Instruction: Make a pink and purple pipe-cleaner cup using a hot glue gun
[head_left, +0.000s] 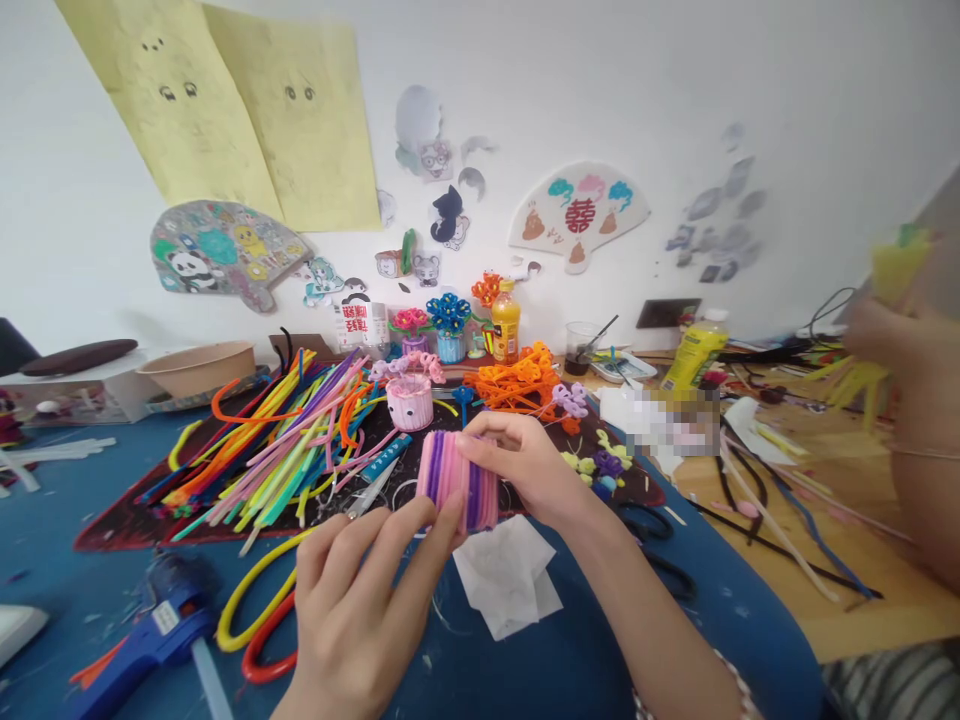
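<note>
Between both hands I hold a small fuzzy cylinder (457, 480) made of pink and purple pipe cleaners set side by side. My left hand (360, 600) presses on its lower left side with the fingertips. My right hand (525, 465) grips its top and right side. Under it lies a white tissue (510, 580) on the blue table (90, 560). A finished pink pipe-cleaner basket (409, 398) stands just behind.
A heap of coloured pipe cleaners (277, 440) fills the left of a dark mat. A blue glue gun (154, 625) lies at the near left. Orange pipe-cleaner shapes (517, 385), scissors (660, 550), bottles and cups are behind and right. Another person's hand (892, 330) works at the far right.
</note>
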